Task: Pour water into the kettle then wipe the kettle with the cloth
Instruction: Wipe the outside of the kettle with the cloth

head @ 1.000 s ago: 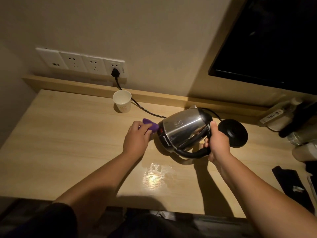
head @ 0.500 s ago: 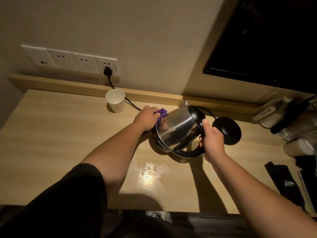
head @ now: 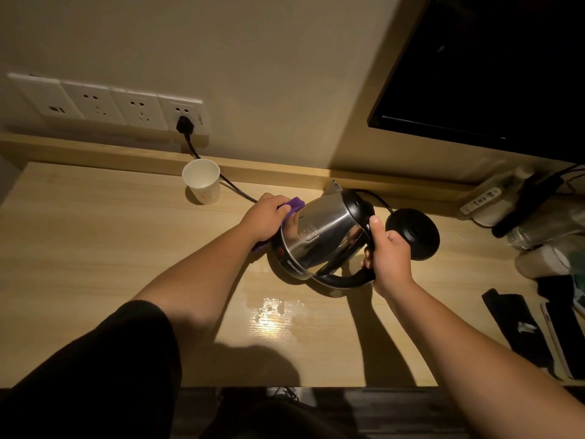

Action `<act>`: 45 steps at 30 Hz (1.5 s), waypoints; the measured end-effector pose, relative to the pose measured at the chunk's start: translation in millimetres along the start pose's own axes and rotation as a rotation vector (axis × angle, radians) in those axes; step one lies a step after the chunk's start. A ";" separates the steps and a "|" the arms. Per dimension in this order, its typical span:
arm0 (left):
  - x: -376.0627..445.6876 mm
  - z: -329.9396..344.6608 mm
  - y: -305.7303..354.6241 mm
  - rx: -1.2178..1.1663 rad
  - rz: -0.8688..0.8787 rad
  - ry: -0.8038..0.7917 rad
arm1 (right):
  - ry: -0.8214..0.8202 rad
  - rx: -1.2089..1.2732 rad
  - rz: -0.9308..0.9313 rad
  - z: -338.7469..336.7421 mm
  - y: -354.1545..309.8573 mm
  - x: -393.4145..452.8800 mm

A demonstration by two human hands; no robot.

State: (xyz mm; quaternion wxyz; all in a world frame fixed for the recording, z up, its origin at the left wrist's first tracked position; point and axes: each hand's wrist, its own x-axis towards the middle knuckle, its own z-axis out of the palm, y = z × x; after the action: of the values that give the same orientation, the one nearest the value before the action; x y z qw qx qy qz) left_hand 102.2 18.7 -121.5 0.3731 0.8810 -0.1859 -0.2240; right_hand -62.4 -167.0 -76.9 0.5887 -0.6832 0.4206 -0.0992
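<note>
Head view: tilted steel kettle (head: pixel 319 239), right hand (head: pixel 391 259) gripping handle, left hand (head: pixel 266 218) pressing purple cloth (head: pixel 296 204).

Dim warm light. A pale wood bench (head: pixel 95 248) is set against a beige wall (head: pixel 253 74); white sockets (head: pixel 104 104) are mounted there, a dark screen (head: pixel 490 64) beside them.

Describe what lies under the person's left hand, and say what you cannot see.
Under the left hand a purple cloth is pressed against the steel kettle; its ends show above and below the hand. The cloth's middle and the kettle wall beneath it are covered.
</note>
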 end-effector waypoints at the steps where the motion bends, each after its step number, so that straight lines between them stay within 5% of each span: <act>1: -4.7 3.3 -1.0 -0.007 -0.001 0.038 | 0.003 0.006 0.011 -0.6 1.1 0.3; 11: -77.3 40.5 6.9 -0.003 0.096 0.395 | 0.023 0.126 0.114 -2.0 1.3 2.1; 22: -118.2 75.7 3.3 0.215 0.286 0.448 | 0.011 0.120 0.156 -6.4 0.2 -1.0; 33: -139.8 103.1 1.8 0.427 0.384 0.236 | 0.010 0.004 0.074 -2.0 -3.8 -7.2; 39: -151.4 76.8 -1.1 0.044 0.233 -0.263 | -0.105 -0.144 -0.104 -2.8 -13.4 -10.8; 45: -161.4 36.5 4.7 -0.077 0.158 -0.182 | -0.168 -0.314 -0.228 0.6 -21.5 -9.7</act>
State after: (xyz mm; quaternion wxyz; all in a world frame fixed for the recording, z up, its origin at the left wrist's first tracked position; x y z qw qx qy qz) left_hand -52.1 74.5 -99.4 0.4045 0.8247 -0.2792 -0.2799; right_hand -58.2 -160.8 -54.5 0.4930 -0.8157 0.3000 -0.0410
